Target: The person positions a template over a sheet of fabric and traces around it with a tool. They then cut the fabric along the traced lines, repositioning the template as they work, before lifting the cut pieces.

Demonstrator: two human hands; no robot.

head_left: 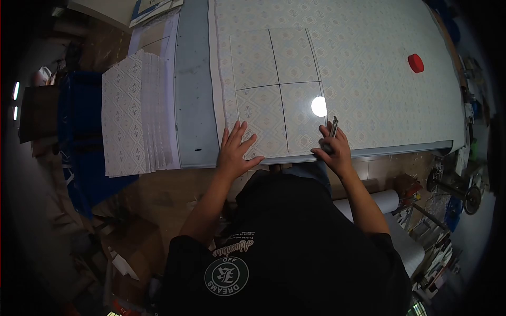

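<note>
Patterned, pale sheet material (374, 100) covers the table. On it lies a clear rectangular plate (258, 63) marked with dark crossing lines, with a bright glare spot near its right edge. My left hand (239, 150) rests with fingers spread on the plate's near left corner. At the near right corner is my right hand (334, 147), its fingers wrapped round a small metallic cutter (333, 128) that points away from me. Part of the cutter is hidden by the hand.
A stack of cut patterned pieces (124, 116) lies at the left, above a blue bin (79, 142). A red round object (416, 63) sits on the sheet at the right. White rolls (387, 203) are below the table's near edge.
</note>
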